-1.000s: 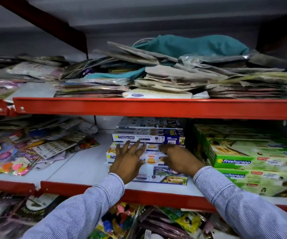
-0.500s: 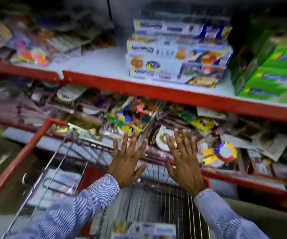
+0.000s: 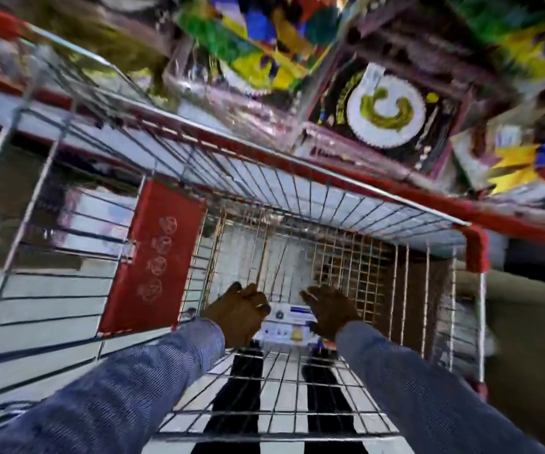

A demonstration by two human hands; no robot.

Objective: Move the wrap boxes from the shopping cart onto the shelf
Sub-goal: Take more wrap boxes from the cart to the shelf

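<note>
Head view: your left hand (image 3: 236, 314) and right hand (image 3: 328, 311), both empty and half-open, flank a wrap box (image 3: 289, 326) in the shopping cart (image 3: 297, 178); grip both ends squarely

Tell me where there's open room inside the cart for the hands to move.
Free: the cart floor beyond the wrap box, up to the far wire wall, and to the right of the right hand. Crowded: the near end, where the left hand and right hand flank the box.
</note>
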